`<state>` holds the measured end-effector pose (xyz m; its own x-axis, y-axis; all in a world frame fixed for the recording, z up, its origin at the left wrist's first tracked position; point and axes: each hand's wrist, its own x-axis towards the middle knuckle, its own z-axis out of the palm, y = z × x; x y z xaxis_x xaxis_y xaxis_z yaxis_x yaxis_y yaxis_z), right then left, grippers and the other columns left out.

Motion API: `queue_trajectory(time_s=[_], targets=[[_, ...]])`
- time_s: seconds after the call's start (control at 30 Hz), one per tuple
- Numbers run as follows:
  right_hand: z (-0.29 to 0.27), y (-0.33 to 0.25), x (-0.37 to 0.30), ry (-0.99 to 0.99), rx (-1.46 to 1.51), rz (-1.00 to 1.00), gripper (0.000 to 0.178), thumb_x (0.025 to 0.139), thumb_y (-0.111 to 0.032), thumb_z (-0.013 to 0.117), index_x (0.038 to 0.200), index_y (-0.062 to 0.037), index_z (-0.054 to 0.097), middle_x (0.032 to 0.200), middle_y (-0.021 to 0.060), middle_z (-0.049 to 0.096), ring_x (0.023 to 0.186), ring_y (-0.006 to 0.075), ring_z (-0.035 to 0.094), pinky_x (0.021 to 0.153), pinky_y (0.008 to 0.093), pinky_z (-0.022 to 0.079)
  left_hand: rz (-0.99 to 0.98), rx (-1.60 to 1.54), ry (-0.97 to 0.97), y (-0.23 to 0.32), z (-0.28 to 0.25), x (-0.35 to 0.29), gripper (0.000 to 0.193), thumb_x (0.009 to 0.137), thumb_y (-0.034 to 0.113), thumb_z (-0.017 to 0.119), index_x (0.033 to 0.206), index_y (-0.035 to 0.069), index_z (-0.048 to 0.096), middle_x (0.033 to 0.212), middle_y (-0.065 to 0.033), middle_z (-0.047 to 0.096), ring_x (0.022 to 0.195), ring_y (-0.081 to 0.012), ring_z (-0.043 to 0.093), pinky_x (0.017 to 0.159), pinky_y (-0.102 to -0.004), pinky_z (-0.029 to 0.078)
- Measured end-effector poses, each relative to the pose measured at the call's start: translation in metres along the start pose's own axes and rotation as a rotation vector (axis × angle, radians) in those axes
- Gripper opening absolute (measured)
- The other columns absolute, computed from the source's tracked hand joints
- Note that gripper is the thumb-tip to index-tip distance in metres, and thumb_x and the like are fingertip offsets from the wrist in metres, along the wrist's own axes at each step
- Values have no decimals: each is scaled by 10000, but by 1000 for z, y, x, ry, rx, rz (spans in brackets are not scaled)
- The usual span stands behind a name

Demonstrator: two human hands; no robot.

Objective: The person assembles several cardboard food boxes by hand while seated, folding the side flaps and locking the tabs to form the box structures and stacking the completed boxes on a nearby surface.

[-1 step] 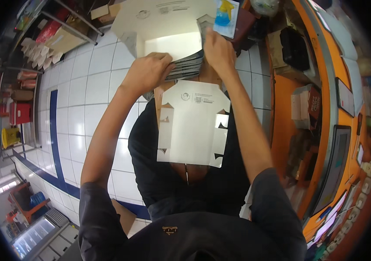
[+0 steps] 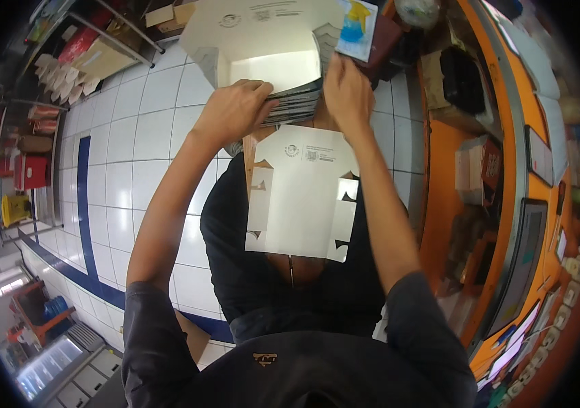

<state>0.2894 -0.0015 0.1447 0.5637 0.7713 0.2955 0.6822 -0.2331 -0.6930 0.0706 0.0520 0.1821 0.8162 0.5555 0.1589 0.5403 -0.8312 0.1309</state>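
Observation:
A partly folded cardboard box (image 2: 276,64), white inside with a dark patterned outside, stands at the far middle with its lid panel raised away from me. My left hand (image 2: 235,112) is closed over its near left wall, fingertips on the rim. My right hand (image 2: 348,92) is closed at the near right corner, its fingers against the patterned side flap; the fingertips are partly hidden. Below the box, dark layered edges of a stack (image 2: 293,105) show. Nearer to me a flat white box blank (image 2: 303,197) with notched side flaps lies over my lap.
A packet with yellow and blue print (image 2: 356,30) lies right of the box. An orange counter (image 2: 507,224) with a tablet (image 2: 521,265) runs along the right. Metal shelving (image 2: 110,27) stands at the far left, above a white tiled floor (image 2: 120,183).
The box has shifted slightly to the right. My right hand has come a little nearer to me along its side; my left hand keeps its hold on the wall.

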Motion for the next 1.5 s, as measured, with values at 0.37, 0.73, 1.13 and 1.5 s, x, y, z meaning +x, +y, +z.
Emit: queue_trajectory(time_s=[0.37,0.73,1.13,1.5], targets=[[87,11,-282,-633,-303,163,961,741,-783,713,1127,90,605,928,263,733,880,415,746,807,510,581,19,-104,326,5,-9,-19,311,896,273,727,1085,33,674,1031,-226,705,1003,-376,672,872,-468,539],[58,96,-298,-599,358,169,230,1013,-225,590,995,-5,655,779,116,634,751,252,624,680,388,486,-590,-318,62,131,86,-283,465,861,369,739,1178,37,667,1055,-171,641,1039,-355,607,879,-492,475],[20,73,-300,-642,722,508,207,1086,-217,554,1019,-44,648,756,-56,560,615,44,507,565,233,460,-516,-392,291,215,114,-293,162,874,130,665,984,11,680,816,-118,624,689,-318,667,636,-423,565],[29,76,-312,-530,287,-77,282,1035,-153,602,796,-4,613,611,-19,480,573,80,449,515,299,376,-446,-358,216,214,130,-276,141,835,98,642,920,-14,631,816,-137,633,654,-325,684,589,-435,570]])
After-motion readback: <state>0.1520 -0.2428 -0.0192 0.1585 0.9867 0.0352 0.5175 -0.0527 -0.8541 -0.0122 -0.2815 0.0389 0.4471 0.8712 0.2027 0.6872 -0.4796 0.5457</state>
